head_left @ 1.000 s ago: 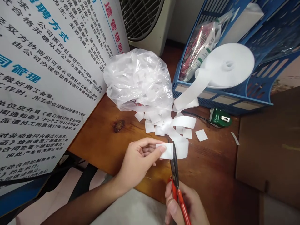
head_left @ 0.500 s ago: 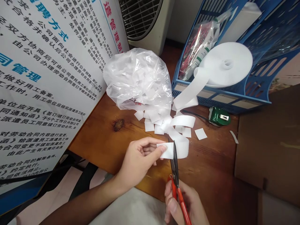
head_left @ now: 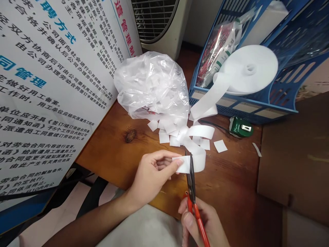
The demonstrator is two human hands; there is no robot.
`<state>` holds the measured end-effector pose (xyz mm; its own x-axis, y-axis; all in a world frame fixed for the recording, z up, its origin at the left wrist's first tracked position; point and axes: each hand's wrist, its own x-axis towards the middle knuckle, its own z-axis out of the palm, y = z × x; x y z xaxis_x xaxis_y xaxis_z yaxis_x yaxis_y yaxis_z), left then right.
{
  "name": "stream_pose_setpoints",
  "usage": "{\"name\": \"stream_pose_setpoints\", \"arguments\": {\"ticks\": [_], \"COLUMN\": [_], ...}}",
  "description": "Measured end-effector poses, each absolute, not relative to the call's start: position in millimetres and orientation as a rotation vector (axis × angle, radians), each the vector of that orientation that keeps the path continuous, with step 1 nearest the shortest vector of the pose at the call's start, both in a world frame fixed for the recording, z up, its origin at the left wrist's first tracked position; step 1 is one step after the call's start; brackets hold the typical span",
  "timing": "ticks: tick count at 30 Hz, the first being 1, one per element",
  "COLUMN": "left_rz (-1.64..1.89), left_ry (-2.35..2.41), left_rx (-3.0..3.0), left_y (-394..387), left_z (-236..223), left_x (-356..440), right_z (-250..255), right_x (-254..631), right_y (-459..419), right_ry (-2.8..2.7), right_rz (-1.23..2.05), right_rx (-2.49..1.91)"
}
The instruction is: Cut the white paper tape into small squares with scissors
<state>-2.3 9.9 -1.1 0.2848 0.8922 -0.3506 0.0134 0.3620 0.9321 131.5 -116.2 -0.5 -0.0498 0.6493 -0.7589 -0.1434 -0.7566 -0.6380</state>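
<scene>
Gleaming brown wooden table

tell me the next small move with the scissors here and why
Probably finish the snip. The scissors in the right hand have their blades nearly shut across the white strip, and the left hand pinches the free end beside the blades. That end looks about the size of the cut squares lying on the wooden table, so it seems ready to come off.
</scene>
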Motion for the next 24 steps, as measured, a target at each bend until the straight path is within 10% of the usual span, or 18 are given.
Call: {"name": "stream_pose_setpoints", "arguments": {"ticks": [24], "left_rz": [0.738], "left_ry": [1.150], "left_rx": [1.031], "left_y": [11.4], "left_z": [-3.5], "left_x": [-3.3], "right_z": [-21.0], "right_x": [135.0], "right_y": [-122.9], "right_ry": [-0.507], "right_rz": [1.994], "right_rx": [-1.746]}}
